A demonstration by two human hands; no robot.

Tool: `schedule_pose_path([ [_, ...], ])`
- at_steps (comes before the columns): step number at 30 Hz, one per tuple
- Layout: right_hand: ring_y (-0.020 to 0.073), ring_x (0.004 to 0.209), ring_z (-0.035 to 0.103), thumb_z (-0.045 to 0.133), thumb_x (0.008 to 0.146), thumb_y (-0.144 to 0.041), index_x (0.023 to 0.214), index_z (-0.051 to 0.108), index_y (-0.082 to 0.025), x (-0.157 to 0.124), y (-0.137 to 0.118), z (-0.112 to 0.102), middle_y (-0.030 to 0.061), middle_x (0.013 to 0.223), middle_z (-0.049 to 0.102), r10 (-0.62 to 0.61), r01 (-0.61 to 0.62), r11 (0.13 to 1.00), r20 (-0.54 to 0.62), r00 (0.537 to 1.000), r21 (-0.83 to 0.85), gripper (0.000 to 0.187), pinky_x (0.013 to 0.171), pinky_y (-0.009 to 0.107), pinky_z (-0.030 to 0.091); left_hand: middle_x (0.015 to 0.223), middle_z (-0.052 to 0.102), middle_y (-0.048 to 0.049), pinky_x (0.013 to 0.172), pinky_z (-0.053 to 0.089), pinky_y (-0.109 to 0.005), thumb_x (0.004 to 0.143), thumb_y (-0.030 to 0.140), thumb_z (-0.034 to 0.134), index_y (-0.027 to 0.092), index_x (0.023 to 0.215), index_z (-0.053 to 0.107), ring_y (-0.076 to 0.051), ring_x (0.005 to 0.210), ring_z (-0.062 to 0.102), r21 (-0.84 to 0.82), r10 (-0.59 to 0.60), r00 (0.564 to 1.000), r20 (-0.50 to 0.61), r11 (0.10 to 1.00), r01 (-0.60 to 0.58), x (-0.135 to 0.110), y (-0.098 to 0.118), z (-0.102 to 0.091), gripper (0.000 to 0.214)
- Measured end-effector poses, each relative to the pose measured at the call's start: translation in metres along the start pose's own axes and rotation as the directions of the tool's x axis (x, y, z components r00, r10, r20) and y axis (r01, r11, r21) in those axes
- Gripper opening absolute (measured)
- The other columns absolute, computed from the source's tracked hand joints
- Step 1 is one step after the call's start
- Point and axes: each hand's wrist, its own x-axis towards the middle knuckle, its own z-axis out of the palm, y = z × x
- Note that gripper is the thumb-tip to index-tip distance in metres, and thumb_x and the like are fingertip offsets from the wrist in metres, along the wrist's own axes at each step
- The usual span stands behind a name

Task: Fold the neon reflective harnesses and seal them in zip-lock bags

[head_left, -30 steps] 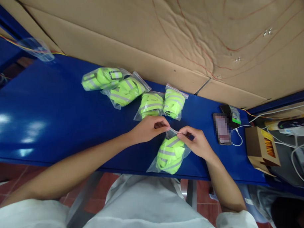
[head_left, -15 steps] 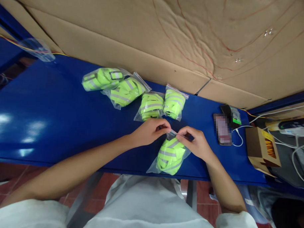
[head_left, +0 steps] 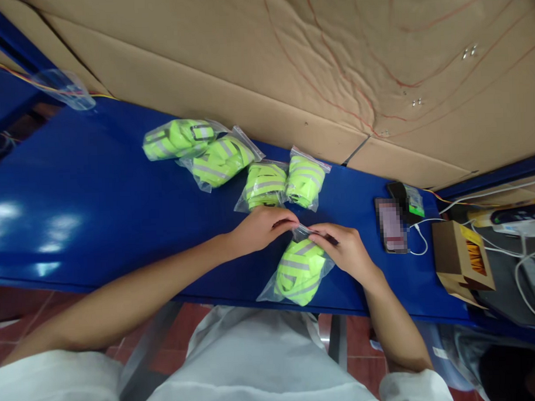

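The left hand (head_left: 266,230) and the right hand (head_left: 346,247) each pinch the top edge of a clear zip bag (head_left: 299,276) between thumb and fingers, the bag lying at the near edge of the blue table (head_left: 130,182) with a folded yellow-green band (head_left: 301,262) with grey stripes inside it. Beyond the hands, four similar bags (head_left: 305,181) lie near the cardboard panel (head_left: 229,96), each filled with the same striped material. At the right, an open brown box (head_left: 447,255) holds orange contents (head_left: 475,256) too small to identify.
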Motion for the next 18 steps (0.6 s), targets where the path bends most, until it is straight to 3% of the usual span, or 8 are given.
schedule_pose_path([
  [12, 0.0142, 0.071, 0.069, 0.063, 0.103, -0.034, 0.100, 0.075, -0.024, 0.000, 0.000, 0.003, 0.0010, 0.088, 0.078, -0.085, 0.087, 0.993, 0.024, 0.996, -0.078, 0.017, 0.070, 0.027, 0.048, 0.093, 0.076, -0.0040, 0.074, 0.047, -0.024, 0.104, 0.027, 0.055, 0.017, 0.100, 0.070, -0.014, 0.080, 0.067, 0.049, 0.076, 0.997, -0.003, 0.996, -0.076, -0.005, 0.008, 0.007, 0.019],
  [18, 0.0127, 0.068, 0.064, 0.061, 0.103, -0.034, 0.096, 0.073, -0.023, 0.001, -0.003, 0.001, 0.0003, 0.080, 0.073, -0.081, 0.083, 0.996, 0.055, 0.995, -0.038, 0.018, 0.068, 0.026, 0.046, 0.082, 0.071, -0.0001, 0.065, 0.047, -0.021, 0.097, 0.028, 0.062, 0.017, 0.097, 0.069, -0.010, 0.067, 0.061, -0.143, 0.005, 0.999, 0.049, 0.990, 0.002, -0.004, 0.011, 0.006, 0.013],
])
